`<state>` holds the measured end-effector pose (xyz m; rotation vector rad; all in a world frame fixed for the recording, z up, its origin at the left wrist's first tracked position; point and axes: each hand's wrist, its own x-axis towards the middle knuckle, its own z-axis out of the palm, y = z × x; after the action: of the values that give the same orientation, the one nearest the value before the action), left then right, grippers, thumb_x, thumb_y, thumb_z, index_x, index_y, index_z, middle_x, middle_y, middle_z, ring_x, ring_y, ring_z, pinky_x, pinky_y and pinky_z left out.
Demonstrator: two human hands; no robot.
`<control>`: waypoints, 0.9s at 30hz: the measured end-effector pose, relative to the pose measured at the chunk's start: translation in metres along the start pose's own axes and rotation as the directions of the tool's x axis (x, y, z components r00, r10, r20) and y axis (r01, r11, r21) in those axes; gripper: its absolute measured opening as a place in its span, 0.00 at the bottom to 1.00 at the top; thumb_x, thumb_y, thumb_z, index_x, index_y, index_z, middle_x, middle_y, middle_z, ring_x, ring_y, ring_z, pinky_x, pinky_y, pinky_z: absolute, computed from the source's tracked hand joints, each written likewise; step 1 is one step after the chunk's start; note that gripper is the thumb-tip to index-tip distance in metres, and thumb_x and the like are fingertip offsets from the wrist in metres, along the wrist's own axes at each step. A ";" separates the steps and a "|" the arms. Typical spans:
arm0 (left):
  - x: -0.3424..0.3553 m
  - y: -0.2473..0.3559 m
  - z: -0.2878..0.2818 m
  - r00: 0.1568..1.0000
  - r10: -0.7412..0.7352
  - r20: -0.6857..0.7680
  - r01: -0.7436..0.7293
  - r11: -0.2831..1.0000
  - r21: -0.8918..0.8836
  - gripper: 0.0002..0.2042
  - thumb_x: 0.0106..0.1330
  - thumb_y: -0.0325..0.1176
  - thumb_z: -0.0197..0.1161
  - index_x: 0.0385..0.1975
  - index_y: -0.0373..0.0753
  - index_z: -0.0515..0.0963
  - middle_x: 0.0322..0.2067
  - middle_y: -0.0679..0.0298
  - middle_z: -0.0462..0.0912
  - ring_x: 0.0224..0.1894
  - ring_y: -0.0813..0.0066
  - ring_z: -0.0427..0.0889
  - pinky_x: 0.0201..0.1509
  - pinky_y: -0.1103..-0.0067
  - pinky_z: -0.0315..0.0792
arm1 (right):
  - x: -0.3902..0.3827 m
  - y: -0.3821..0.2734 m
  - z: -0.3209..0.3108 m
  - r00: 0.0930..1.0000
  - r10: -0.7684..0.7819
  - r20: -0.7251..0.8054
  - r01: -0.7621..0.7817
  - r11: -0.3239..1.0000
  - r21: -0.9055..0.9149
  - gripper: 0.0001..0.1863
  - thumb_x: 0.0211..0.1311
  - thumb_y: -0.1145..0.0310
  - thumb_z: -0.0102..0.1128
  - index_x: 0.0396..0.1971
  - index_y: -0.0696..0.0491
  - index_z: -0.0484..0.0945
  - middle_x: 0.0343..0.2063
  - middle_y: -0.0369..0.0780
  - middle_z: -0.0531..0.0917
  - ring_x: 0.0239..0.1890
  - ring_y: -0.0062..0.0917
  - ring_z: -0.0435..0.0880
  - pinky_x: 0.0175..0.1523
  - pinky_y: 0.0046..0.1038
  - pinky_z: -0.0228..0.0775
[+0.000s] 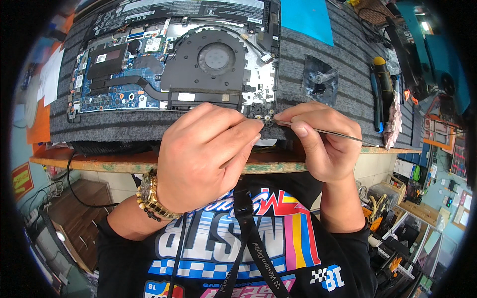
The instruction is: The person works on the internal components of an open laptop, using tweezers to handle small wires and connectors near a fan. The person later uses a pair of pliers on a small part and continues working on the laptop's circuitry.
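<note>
An opened laptop base (261, 79) lies in front of me, with its black fan (181, 64), blue circuit board (119, 99) and black battery (189, 12) exposed. My right hand (325, 141) pinches slim metal tweezers (343, 135), their tip at the base's near right corner. Just left of that tip, my left hand (208, 149) has its fingers pressed together at the same corner. Whatever lies between those fingertips is too small to make out. Small round metal parts (267, 118) show between the two hands.
A grey striped mat (348, 59) covers the wooden bench (278, 168). To the right lie a clear plastic bag (320, 79), a screwdriver with a yellow-capped handle (381, 79) and a crumpled wrapper (394, 124). A blue sheet (308, 20) rests at the back.
</note>
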<state>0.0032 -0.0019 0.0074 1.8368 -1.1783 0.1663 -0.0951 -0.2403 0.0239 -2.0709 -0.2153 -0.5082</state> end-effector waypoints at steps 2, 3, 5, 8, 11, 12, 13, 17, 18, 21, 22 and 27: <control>0.000 0.000 0.000 1.000 -0.005 0.001 0.005 1.000 -0.002 0.11 0.65 0.24 0.81 0.46 0.38 0.92 0.39 0.62 0.90 0.39 0.59 0.89 0.43 0.67 0.83 | 0.000 0.001 0.000 1.000 -0.026 -0.001 0.026 1.000 0.006 0.04 0.72 0.82 0.79 0.38 0.61 0.90 0.37 0.49 0.97 0.37 0.38 0.97 0.44 0.32 0.88; -0.001 0.001 -0.001 1.000 -0.010 0.005 0.010 1.000 -0.002 0.11 0.65 0.24 0.81 0.46 0.38 0.92 0.39 0.62 0.90 0.39 0.59 0.88 0.43 0.67 0.83 | 0.000 0.001 0.000 1.000 -0.019 0.003 0.019 1.000 -0.004 0.04 0.72 0.82 0.79 0.38 0.61 0.90 0.37 0.49 0.97 0.37 0.38 0.97 0.44 0.33 0.88; -0.001 0.001 -0.001 1.000 -0.016 0.011 0.016 1.000 -0.005 0.11 0.65 0.24 0.81 0.46 0.38 0.92 0.40 0.62 0.90 0.39 0.59 0.88 0.43 0.67 0.84 | 0.001 0.000 0.000 1.000 -0.020 0.004 0.020 1.000 -0.010 0.04 0.71 0.83 0.79 0.38 0.61 0.90 0.37 0.48 0.97 0.36 0.38 0.97 0.44 0.33 0.88; 0.000 0.001 -0.001 1.000 -0.019 0.015 0.019 1.000 -0.007 0.11 0.65 0.24 0.81 0.47 0.38 0.93 0.40 0.62 0.90 0.38 0.59 0.88 0.43 0.67 0.84 | 0.001 -0.002 0.000 1.000 -0.018 0.006 0.018 0.999 -0.030 0.04 0.71 0.83 0.79 0.37 0.61 0.90 0.37 0.48 0.97 0.36 0.38 0.97 0.44 0.32 0.88; 0.000 0.001 -0.002 1.000 -0.021 0.016 0.021 1.000 -0.005 0.11 0.65 0.24 0.81 0.47 0.39 0.93 0.39 0.62 0.90 0.38 0.59 0.88 0.43 0.67 0.84 | 0.002 -0.003 0.001 1.000 0.001 0.005 -0.001 1.000 -0.030 0.04 0.70 0.83 0.79 0.37 0.61 0.90 0.37 0.48 0.96 0.37 0.38 0.97 0.44 0.32 0.88; 0.000 0.001 -0.002 1.000 -0.022 0.015 0.022 1.000 -0.005 0.11 0.65 0.24 0.81 0.47 0.39 0.93 0.39 0.62 0.90 0.38 0.59 0.88 0.43 0.67 0.84 | 0.003 -0.003 0.001 1.000 0.004 0.005 -0.003 0.999 -0.034 0.04 0.70 0.83 0.79 0.38 0.61 0.90 0.37 0.48 0.96 0.37 0.38 0.97 0.44 0.33 0.88; 0.000 0.002 -0.002 1.000 -0.023 0.014 0.023 1.000 -0.004 0.11 0.65 0.24 0.81 0.47 0.39 0.93 0.40 0.62 0.90 0.39 0.59 0.88 0.43 0.67 0.84 | 0.003 -0.003 0.001 1.000 0.000 0.002 0.000 0.999 -0.036 0.04 0.71 0.83 0.79 0.38 0.61 0.91 0.37 0.48 0.96 0.37 0.38 0.97 0.44 0.33 0.88; 0.000 0.004 -0.004 0.998 -0.047 0.048 0.048 0.999 -0.026 0.11 0.67 0.21 0.80 0.48 0.35 0.95 0.41 0.57 0.95 0.40 0.55 0.92 0.46 0.65 0.84 | 0.005 -0.004 -0.004 0.995 -0.027 0.096 0.035 0.996 -0.080 0.02 0.79 0.84 0.69 0.42 0.65 0.88 0.40 0.55 0.96 0.41 0.37 0.98 0.49 0.34 0.91; 0.000 0.004 -0.005 0.998 -0.046 0.052 0.048 0.999 -0.025 0.11 0.67 0.21 0.80 0.48 0.35 0.95 0.42 0.57 0.95 0.40 0.55 0.92 0.47 0.65 0.84 | 0.005 -0.005 -0.005 0.995 -0.018 0.100 0.027 0.996 -0.087 0.02 0.80 0.84 0.70 0.42 0.65 0.88 0.40 0.54 0.96 0.41 0.36 0.98 0.49 0.34 0.91; 0.000 0.003 -0.006 0.998 -0.045 0.049 0.046 0.998 -0.032 0.11 0.67 0.21 0.79 0.49 0.35 0.94 0.42 0.57 0.95 0.40 0.55 0.92 0.47 0.65 0.84 | 0.007 -0.006 -0.007 0.993 0.003 0.114 0.011 0.993 -0.114 0.02 0.80 0.83 0.71 0.42 0.65 0.88 0.40 0.53 0.97 0.40 0.35 0.98 0.49 0.34 0.91; 0.000 0.003 -0.006 0.998 -0.043 0.046 0.045 0.998 -0.035 0.11 0.67 0.21 0.79 0.49 0.35 0.94 0.43 0.57 0.95 0.41 0.55 0.92 0.47 0.65 0.84 | 0.008 -0.006 -0.008 0.993 0.005 0.121 0.010 0.992 -0.124 0.03 0.80 0.82 0.71 0.42 0.65 0.88 0.40 0.53 0.97 0.40 0.35 0.98 0.49 0.33 0.91; 0.001 -0.001 -0.001 1.000 0.011 0.007 -0.011 1.000 -0.011 0.11 0.66 0.23 0.81 0.47 0.38 0.93 0.40 0.61 0.92 0.39 0.58 0.89 0.43 0.67 0.84 | 0.013 -0.008 -0.010 0.986 0.061 0.154 -0.040 0.990 -0.137 0.04 0.81 0.81 0.72 0.41 0.65 0.89 0.40 0.51 0.97 0.39 0.33 0.97 0.47 0.32 0.90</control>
<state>0.0044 -0.0012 0.0082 1.8235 -1.1920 0.1597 -0.0892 -0.2452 0.0404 -2.2438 -0.2256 -0.3353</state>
